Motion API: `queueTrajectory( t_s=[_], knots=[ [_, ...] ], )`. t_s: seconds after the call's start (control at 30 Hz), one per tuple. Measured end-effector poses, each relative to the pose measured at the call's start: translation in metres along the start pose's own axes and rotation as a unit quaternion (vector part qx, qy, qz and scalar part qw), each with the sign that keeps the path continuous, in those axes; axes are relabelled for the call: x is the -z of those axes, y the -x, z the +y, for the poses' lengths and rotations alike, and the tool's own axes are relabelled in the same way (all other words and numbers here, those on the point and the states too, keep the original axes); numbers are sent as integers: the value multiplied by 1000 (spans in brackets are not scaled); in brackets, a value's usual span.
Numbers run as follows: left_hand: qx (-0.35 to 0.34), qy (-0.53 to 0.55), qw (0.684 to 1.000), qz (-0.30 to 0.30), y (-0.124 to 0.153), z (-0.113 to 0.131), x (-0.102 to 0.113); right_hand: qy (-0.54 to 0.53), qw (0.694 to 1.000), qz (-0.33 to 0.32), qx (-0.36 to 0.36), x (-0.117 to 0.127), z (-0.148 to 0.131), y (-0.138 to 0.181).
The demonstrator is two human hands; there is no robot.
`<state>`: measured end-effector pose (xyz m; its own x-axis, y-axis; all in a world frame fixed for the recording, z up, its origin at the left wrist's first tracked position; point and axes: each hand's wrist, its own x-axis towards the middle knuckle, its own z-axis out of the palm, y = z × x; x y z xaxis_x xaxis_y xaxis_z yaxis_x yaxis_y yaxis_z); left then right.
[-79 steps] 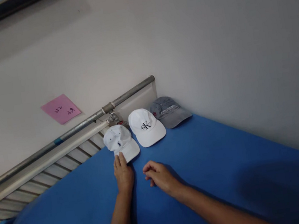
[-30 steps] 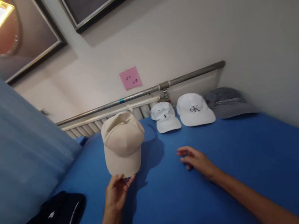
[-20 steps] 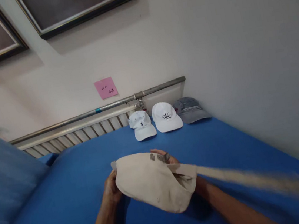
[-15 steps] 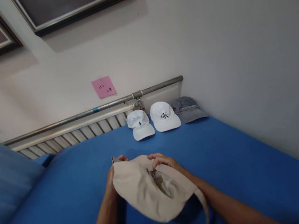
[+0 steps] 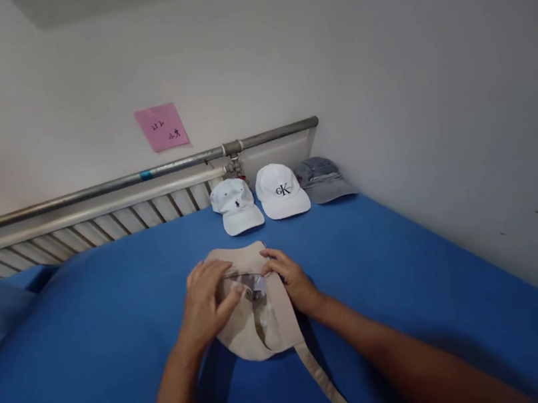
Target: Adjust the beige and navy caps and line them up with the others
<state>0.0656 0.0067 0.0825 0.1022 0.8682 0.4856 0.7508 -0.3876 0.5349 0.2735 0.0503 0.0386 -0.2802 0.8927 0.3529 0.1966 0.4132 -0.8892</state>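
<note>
Both hands atop beige cap

left hand and right hand gripped beige cap at its back | strap trailed on blue surface | three caps lay by wall

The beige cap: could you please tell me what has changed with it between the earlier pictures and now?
The beige cap, earlier held up by the left hand alone, is now low over the blue surface, both hands on its strap, the right hand having joined. The three caps by the wall are unmoved.
</note>
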Motion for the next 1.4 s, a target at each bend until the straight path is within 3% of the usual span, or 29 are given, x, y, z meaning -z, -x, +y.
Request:
queueTrajectory(
  t_s=[0.07, 0.17, 0.27, 0.37, 0.53, 0.63, 0.77, 0.87, 0.93, 1.03, 1.1, 1.23, 1.4],
  knots=[
    [-25, -56, 995, -75, 1, 4, -3, 29, 999, -7, 20, -3, 3, 0],
    [-29, -79, 989, -123, 4, 3, -1, 72, 995, -23, 58, -2, 6, 2],
    [-6, -26, 988, -150, 6, -4, 10, 147, 979, -39, 136, 4, 0, 7],
    [45, 53, 982, -177, 7, -14, 21, 235, 935, -70, 255, 10, -19, 16],
    [231, 250, 931, -134, 11, -32, 26, 233, 866, -107, 429, 5, -54, 39],
    [254, 309, 910, -107, 14, -36, 26, 177, 848, -124, 484, -6, -67, 52],
    [247, 325, 907, -106, 16, -36, 26, 128, 841, -160, 501, -10, -77, 57],
    [237, 309, 913, -122, 17, -34, 27, 73, 868, -153, 466, -4, -77, 53],
    [216, 300, 919, -138, 16, -31, 28, 52, 908, -136, 392, 2, -73, 48],
    [178, 297, 924, -164, 15, -24, 27, 36, 971, -135, 192, 6, -63, 38],
    [165, 304, 920, -185, 15, -19, 26, 1, 987, -150, 49, 6, -57, 32],
    [170, 343, 898, -218, 15, -14, 27, -120, 963, -198, -138, 2, -58, 27],
    [211, 405, 867, -200, 17, -20, 37, -274, 904, -229, -234, 1, -67, 32]
  ],
)
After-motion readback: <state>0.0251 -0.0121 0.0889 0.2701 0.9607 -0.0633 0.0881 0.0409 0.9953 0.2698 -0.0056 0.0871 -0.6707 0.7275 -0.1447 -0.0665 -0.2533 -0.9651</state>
